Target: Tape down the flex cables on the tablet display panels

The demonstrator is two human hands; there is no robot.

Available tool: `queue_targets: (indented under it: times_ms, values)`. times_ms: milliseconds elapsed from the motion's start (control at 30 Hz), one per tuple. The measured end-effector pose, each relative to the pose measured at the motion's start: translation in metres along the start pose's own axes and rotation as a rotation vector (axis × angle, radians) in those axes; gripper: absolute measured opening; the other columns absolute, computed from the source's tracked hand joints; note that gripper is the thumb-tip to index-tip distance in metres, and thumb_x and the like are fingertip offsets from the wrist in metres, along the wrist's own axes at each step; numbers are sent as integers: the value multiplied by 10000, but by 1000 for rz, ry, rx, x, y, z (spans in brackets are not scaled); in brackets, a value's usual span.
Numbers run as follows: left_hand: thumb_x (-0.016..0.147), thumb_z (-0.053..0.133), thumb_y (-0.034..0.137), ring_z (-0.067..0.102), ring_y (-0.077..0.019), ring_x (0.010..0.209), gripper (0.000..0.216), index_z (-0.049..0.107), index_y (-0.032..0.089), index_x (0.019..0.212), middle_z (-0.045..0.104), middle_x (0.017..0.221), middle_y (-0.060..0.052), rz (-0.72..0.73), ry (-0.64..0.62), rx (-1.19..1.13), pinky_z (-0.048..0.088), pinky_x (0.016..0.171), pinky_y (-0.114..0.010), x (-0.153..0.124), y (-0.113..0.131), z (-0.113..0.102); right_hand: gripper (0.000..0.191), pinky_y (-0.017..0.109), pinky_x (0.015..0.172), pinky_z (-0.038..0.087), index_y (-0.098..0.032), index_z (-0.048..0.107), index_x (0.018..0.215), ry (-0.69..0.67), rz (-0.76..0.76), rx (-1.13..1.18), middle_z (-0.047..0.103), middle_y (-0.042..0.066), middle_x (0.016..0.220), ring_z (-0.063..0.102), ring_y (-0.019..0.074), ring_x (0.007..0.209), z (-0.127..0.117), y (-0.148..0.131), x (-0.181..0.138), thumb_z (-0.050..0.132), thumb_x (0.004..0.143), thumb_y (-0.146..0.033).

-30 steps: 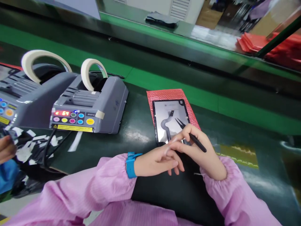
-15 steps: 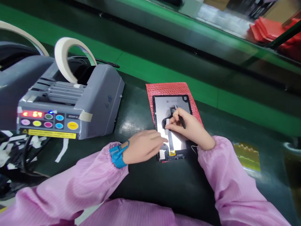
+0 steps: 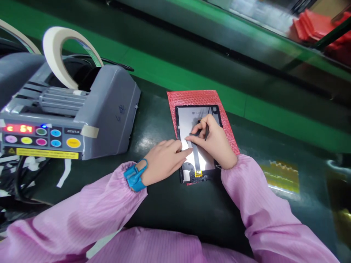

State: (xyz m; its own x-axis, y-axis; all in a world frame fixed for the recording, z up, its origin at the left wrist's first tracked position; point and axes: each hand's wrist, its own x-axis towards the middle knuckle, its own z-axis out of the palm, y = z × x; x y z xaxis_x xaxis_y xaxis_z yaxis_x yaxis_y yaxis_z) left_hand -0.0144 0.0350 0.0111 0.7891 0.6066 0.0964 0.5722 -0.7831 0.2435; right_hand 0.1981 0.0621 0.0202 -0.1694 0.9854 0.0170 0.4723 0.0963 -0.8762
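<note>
A tablet panel [image 3: 189, 120] lies back side up on a red bubble-wrap sheet [image 3: 192, 98] on the dark green bench. A dark flex strip [image 3: 195, 157] runs down its silver back to a small yellow connector near the lower edge. My right hand [image 3: 215, 142] rests on the panel, closed around black tweezers [image 3: 206, 132], fingertips pressing on the flex strip. My left hand [image 3: 164, 160], with a blue wrist strap [image 3: 134, 175], lies at the panel's left edge with the fingers stretched onto it, holding nothing.
A grey automatic tape dispenser [image 3: 65, 113] with a cream tape roll [image 3: 59, 47] stands at the left, cables and white tape scraps [image 3: 64, 171] below it. A green conveyor band [image 3: 260, 113] runs behind. Red sheets [image 3: 315, 25] are stacked at the far right.
Both hands moved forward from near my body onto the panel. The right hand now presses on the flex strip and the left steadies the edge. The view came closer and tilted down.
</note>
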Motion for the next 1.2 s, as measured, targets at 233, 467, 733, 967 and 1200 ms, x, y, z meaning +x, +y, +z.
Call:
queue_targets:
  times_ms: [233,467,733,967,1200]
  values:
    - [1058,478,329,586,-307,1162,362,639,217,1362,662,1216,-128,100,97,-4,488,995,-472,-5,16,5,339,292,594,449,-282,355,931,305,4,3,580,-65,793,545,122,576,-13,0,0,685,925,-361]
    - [965,619,593,231,-471,1572,718,395,342,1599,317,1711,-103,197,-15,-7,269,1230,-656,13,30,23,357,446,863,534,-257,445,995,453,48,-467,721,139,1142,707,286,986,-99,47,-90,598,952,-576]
    - [1039,534,447,39,-537,1582,597,419,274,1598,236,1736,-140,-223,258,-112,123,1231,-740,161,-12,41,610,558,991,475,-182,544,1304,521,227,-878,692,223,1265,565,432,1328,-121,111,-187,372,996,-679]
    - [1074,332,572,65,-320,1636,705,157,245,1674,153,1755,-141,28,404,-459,119,1305,-571,235,7,48,368,562,999,436,-240,577,1090,627,282,-864,553,182,1545,547,396,1343,-107,106,-158,441,1003,-570]
    - [1048,475,485,253,-393,1583,552,488,249,1547,439,1654,-80,513,-45,-128,203,1267,-649,148,63,57,298,571,1028,440,-253,584,1098,683,193,-681,542,162,1560,576,363,1317,-124,119,-126,511,967,-510]
